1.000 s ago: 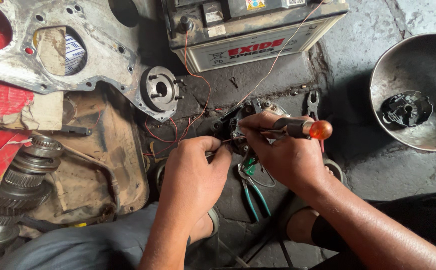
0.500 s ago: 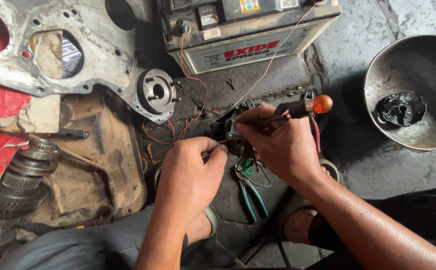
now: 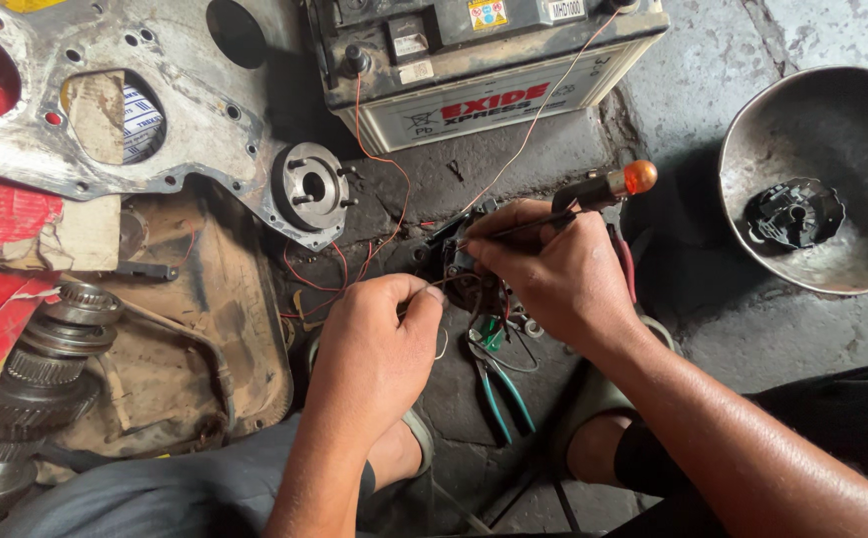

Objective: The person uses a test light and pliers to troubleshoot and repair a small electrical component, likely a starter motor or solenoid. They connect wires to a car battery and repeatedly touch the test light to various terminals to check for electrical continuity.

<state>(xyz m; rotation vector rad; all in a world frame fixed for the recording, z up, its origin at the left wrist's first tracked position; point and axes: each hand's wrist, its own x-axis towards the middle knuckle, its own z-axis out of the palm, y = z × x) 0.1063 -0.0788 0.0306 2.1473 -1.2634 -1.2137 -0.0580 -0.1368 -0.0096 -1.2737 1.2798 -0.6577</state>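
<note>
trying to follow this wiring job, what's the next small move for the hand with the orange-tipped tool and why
Probably a slight press of the tool tip down onto the small dark part. The right hand holds the orange-tipped tool like a pen, tip at the part, while the left hand pinches a thin wire there.

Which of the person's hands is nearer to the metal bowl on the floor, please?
The right. The right hand holds an orange-tipped tool a short way left of the metal bowl; the left hand is farther left, pinching a thin wire.
</note>
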